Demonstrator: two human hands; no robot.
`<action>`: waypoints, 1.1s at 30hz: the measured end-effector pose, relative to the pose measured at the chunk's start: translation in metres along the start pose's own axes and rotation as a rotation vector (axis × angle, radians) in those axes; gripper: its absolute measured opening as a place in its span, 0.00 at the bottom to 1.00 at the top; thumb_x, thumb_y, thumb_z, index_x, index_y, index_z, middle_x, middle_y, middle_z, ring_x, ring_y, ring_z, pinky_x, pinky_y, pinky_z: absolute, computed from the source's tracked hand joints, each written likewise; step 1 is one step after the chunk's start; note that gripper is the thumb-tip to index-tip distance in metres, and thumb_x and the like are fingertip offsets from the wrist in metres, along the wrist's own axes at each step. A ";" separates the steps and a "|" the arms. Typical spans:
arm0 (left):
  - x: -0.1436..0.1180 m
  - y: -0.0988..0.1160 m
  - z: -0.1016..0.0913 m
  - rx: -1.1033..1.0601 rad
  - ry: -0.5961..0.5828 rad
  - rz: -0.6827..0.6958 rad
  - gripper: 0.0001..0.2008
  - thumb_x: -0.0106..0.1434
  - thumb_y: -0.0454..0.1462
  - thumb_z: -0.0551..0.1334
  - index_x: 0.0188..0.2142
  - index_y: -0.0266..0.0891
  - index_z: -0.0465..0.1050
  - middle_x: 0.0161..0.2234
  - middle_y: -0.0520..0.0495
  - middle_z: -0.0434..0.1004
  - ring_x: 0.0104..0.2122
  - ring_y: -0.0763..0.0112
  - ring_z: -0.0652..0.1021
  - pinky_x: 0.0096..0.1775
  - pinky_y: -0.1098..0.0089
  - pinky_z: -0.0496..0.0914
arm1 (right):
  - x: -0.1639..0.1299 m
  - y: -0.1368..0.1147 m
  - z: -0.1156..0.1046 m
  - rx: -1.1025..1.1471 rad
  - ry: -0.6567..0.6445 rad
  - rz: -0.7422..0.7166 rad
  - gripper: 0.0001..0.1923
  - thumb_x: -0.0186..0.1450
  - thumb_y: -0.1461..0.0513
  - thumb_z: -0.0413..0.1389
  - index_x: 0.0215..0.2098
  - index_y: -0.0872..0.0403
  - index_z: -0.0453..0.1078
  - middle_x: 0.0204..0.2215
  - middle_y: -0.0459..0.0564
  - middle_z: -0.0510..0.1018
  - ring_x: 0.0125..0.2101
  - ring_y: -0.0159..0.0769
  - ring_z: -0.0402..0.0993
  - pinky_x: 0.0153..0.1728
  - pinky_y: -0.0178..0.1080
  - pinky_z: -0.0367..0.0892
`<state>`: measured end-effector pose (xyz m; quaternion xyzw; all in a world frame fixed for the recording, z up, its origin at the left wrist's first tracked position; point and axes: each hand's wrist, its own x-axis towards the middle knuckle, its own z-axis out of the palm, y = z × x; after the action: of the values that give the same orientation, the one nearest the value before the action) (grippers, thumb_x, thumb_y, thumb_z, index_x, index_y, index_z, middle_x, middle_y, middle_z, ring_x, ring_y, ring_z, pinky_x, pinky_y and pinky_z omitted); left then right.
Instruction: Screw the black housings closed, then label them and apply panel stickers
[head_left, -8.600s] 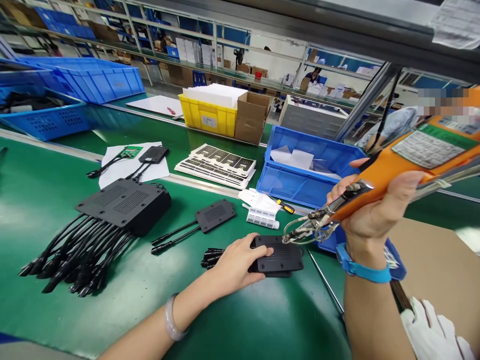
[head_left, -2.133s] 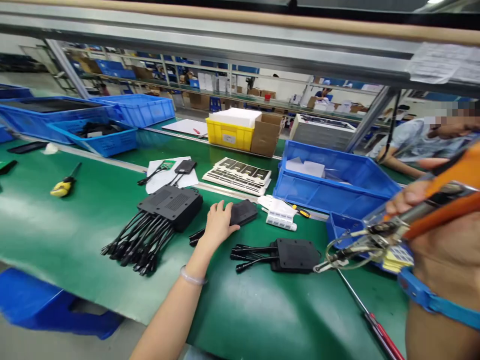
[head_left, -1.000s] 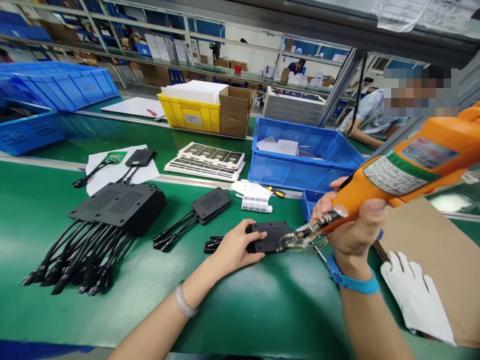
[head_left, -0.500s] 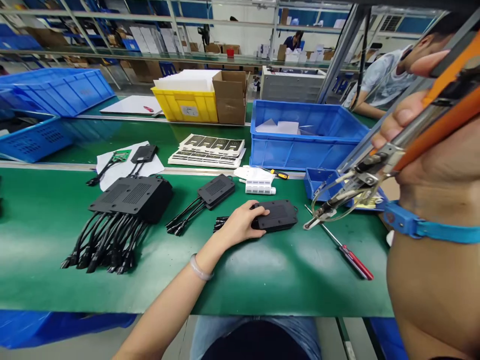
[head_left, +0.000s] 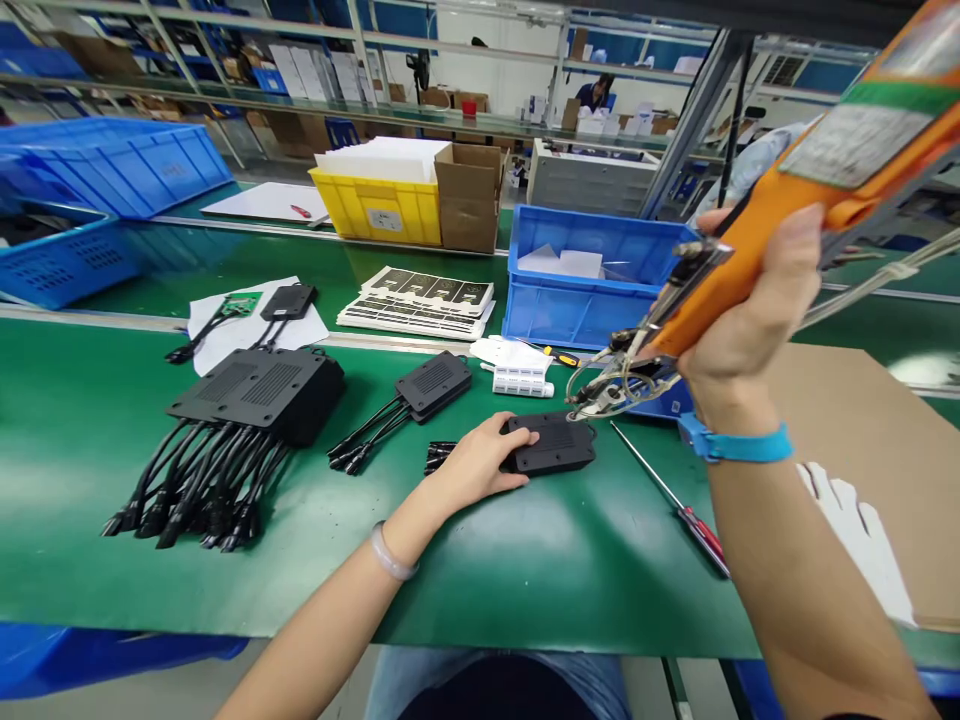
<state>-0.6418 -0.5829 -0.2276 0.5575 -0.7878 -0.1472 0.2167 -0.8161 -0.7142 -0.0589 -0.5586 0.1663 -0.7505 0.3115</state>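
No readable lettering or numbers.

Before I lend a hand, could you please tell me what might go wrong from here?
If the orange tool in the right hand slipped, its tip might strike the left hand, which holds the black box nearby. The red-handled screwdriver appears beside the right forearm and could be knocked.

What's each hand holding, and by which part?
Left hand: black rectangular plastic box, by its cable end. Right hand: long orange tool, by its body near the metal tip.
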 end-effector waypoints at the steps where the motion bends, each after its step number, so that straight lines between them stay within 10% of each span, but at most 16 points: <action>1: 0.000 0.000 0.000 0.003 0.000 -0.001 0.30 0.55 0.38 0.72 0.56 0.42 0.69 0.56 0.35 0.64 0.49 0.50 0.76 0.49 0.56 0.73 | -0.002 0.007 0.001 -0.019 0.022 -0.053 0.25 0.66 0.47 0.50 0.31 0.58 0.76 0.27 0.48 0.72 0.28 0.27 0.69 0.27 0.32 0.66; 16: -0.001 -0.001 0.000 -0.059 -0.026 -0.035 0.30 0.54 0.38 0.74 0.55 0.44 0.70 0.59 0.32 0.62 0.57 0.45 0.71 0.53 0.52 0.70 | -0.018 0.021 0.000 -0.085 -0.053 0.138 0.27 0.63 0.43 0.50 0.37 0.59 0.73 0.16 0.44 0.67 0.11 0.30 0.62 0.09 0.34 0.56; 33: -0.001 -0.002 0.002 -0.069 -0.046 -0.057 0.30 0.53 0.39 0.74 0.54 0.43 0.70 0.59 0.31 0.62 0.56 0.44 0.71 0.51 0.51 0.71 | -0.036 0.023 -0.004 -0.051 -0.109 0.254 0.24 0.60 0.42 0.53 0.36 0.53 0.69 0.16 0.43 0.67 0.14 0.32 0.64 0.12 0.35 0.59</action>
<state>-0.6405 -0.5826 -0.2307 0.5683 -0.7709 -0.1930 0.2134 -0.8071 -0.7084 -0.1008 -0.5806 0.2374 -0.6692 0.3983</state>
